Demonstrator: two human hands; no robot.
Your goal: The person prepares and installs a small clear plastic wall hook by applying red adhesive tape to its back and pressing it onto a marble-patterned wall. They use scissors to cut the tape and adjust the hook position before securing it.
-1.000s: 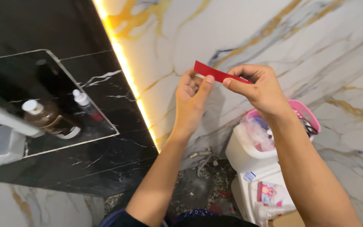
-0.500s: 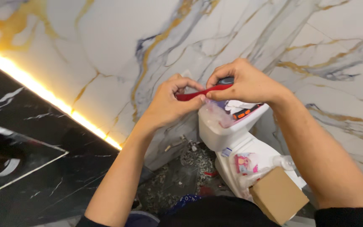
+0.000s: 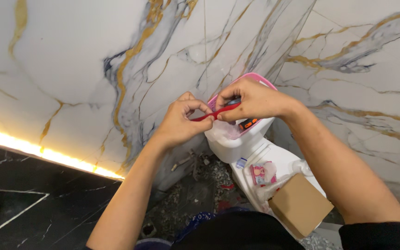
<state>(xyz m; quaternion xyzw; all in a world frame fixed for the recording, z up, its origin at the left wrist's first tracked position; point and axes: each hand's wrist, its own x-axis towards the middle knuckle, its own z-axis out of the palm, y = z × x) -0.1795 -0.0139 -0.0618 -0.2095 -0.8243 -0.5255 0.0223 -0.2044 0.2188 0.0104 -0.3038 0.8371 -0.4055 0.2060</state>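
In the head view, both hands meet near the middle of the frame, a little above centre. The left hand [image 3: 180, 121] is curled into a loose fist, its fingers [image 3: 194, 107] closed on the left end of a thin red strip [image 3: 216, 112]. The right hand [image 3: 252, 100] comes in from the right with its fingers [image 3: 228, 96] bent down and pinched on the strip's right end, so the strip runs between the two hands, tilted slightly up to the right. What the strip is made of cannot be told.

Just behind and below the hands stands a white tub [image 3: 231, 143] with a pink rim [image 3: 268, 82], holding small items too hidden to name; an orange and black piece shows under the right hand. Below it, lower right of centre, lies a white box [image 3: 283, 163] with a small pink packet [image 3: 261, 173] on it, and a brown cardboard box [image 3: 299, 204] just beside that.

Behind everything is a white marble wall [image 3: 84, 69] with gold and grey veins. A glowing light strip [image 3: 42, 150] runs across the lower left, with black marble [image 3: 47, 199] beneath. Loose grey rubble [image 3: 195, 185] lies at lower centre.
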